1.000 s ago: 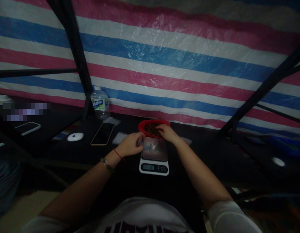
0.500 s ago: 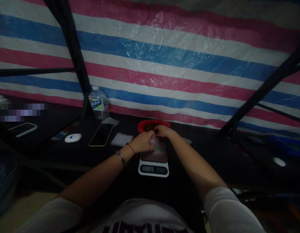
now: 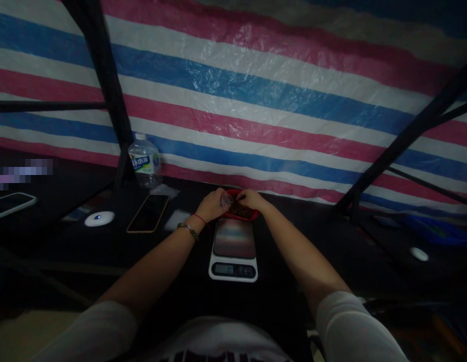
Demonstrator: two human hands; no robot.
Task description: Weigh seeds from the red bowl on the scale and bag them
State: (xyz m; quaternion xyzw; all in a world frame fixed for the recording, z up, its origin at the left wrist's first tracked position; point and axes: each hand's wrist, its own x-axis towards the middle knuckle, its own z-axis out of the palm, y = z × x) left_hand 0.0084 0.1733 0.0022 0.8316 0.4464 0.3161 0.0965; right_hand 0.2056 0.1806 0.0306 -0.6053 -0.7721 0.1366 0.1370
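Note:
A small clear plastic bag (image 3: 225,202) is gripped in my left hand (image 3: 211,205), at the left side of a red tray (image 3: 251,217). Small dark brown pieces (image 3: 239,209) lie in the tray; I cannot make out their kind. My right hand (image 3: 253,199) reaches over the tray's right side, fingers pinched together among the pieces. Whatever sits between those fingertips is too small and dark to name. Nearer to me, a white kitchen scale (image 3: 234,240) has nothing on its platform, and its display is too dim to read.
Left of the scale lie a pack of clear bags (image 3: 175,219), a phone (image 3: 148,213) and a white oval device (image 3: 99,218). Behind them stands a clear plastic bottle (image 3: 146,163). Black frame posts (image 3: 111,95) and a striped tarp (image 3: 248,115) close off the back.
My left hand and the bag have moved off the scale's platform to the tray's left side. My right fingers have parted from the bag and dipped into the tray.

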